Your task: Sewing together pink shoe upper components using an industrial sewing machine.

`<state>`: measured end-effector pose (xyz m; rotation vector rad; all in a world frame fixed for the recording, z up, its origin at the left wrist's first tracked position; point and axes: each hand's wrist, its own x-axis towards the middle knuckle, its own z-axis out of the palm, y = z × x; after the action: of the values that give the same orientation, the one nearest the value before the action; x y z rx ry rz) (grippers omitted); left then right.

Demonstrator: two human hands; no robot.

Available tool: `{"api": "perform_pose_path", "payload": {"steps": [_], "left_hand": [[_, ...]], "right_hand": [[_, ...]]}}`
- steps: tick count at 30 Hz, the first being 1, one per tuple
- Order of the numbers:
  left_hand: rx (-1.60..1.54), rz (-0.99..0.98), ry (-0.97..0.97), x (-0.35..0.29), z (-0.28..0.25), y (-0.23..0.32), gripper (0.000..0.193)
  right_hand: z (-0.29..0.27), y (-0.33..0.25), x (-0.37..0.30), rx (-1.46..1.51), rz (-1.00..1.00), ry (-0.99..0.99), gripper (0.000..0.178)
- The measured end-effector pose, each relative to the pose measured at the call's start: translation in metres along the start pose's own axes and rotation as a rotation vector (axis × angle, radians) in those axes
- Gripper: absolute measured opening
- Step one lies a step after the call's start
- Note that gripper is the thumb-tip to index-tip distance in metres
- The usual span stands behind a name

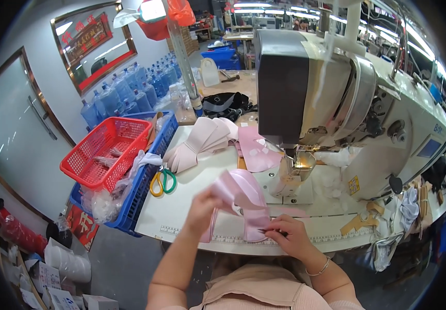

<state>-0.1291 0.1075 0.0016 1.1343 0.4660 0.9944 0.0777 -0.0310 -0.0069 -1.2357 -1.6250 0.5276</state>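
Pinching pink material (226, 188) near bench's (148, 219) front edge, left hand (200, 210); right hand (292, 237) clasping dark-handled tool (283, 233), whose slip could nick pink material.

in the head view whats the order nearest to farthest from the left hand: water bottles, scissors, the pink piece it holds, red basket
1. Pink piece: in the left hand.
2. Scissors: just left of the hand.
3. Red basket: farther left.
4. Water bottles: left, beyond the basket.
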Motion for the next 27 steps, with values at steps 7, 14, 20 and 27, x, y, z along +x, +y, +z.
{"api": "perform_pose_path", "payload": {"steps": [7, 14, 20, 27], "left_hand": [[0.114, 0.147, -0.055, 0.161, 0.038, 0.061, 0.016], [-0.734, 0.084, -0.266, 0.235, 0.056, 0.027, 0.021], [0.023, -0.354, 0.15, 0.253, -0.013, -0.086, 0.031], [1.257, 0.392, 0.457, 0.216, -0.035, -0.098, 0.031]], "right_hand": [[-0.024, 0.023, -0.053, -0.319, 0.2, 0.089, 0.019], [-0.02, 0.039, -0.086, -0.698, 0.041, 0.228, 0.024], [-0.017, 0.034, -0.083, -0.698, 0.062, 0.272, 0.024], [-0.023, 0.041, -0.083, -0.63, 0.054, 0.328, 0.022]]}}
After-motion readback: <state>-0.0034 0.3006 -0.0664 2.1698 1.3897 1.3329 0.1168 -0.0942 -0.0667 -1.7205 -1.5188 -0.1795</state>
